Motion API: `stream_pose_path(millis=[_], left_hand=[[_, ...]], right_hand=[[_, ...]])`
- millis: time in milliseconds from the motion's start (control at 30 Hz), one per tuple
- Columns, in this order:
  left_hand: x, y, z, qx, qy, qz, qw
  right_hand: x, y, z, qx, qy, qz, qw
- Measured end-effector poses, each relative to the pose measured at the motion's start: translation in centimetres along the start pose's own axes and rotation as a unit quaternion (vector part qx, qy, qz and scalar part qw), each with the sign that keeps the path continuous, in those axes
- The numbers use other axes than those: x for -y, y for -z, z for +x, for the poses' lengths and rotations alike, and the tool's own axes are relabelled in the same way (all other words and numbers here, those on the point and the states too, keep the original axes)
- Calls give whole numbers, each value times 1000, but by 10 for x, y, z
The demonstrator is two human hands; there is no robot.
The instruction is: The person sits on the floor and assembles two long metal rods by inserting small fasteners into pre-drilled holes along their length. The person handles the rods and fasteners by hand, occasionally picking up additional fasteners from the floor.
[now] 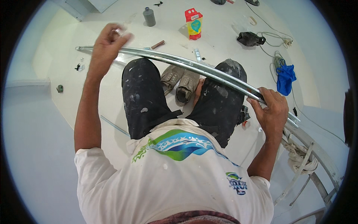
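Note:
A long shiny metal strip (pixel 194 67), curved and chrome-like, lies across both my knees from upper left to lower right. My right hand (pixel 270 108) grips its right end near my right knee. My left hand (pixel 108 44) is blurred over the strip's left part, fingers curled with something small and pale pinched at the fingertips; whether it touches the strip is unclear. I sit on a white floor in dark paint-spotted trousers, with grey shoes (pixel 179 80) between my knees.
On the floor ahead stand a grey bottle (pixel 149 16) and a red and yellow pouch (pixel 194 23). A black object (pixel 250 38) with cables, a blue cloth (pixel 285 77), and a metal railing with rope (pixel 304 153) lie to the right. Small bits (pixel 79 67) lie left.

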State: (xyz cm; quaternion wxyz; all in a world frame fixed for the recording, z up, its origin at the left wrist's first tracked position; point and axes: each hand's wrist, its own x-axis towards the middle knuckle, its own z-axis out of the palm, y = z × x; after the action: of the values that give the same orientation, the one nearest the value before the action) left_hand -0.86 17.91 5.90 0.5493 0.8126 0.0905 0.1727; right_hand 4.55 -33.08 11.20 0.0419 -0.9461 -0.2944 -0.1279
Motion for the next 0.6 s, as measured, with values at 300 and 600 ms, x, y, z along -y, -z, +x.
stream_pose_path(millis=[300, 600], left_hand=[[-36, -12, 26, 232, -96, 559, 790], [5, 0, 28, 161, -114, 417, 887]], right_hand=[[25, 35, 11, -61, 12, 89, 994], [117, -33, 115, -3, 285, 97, 954]])
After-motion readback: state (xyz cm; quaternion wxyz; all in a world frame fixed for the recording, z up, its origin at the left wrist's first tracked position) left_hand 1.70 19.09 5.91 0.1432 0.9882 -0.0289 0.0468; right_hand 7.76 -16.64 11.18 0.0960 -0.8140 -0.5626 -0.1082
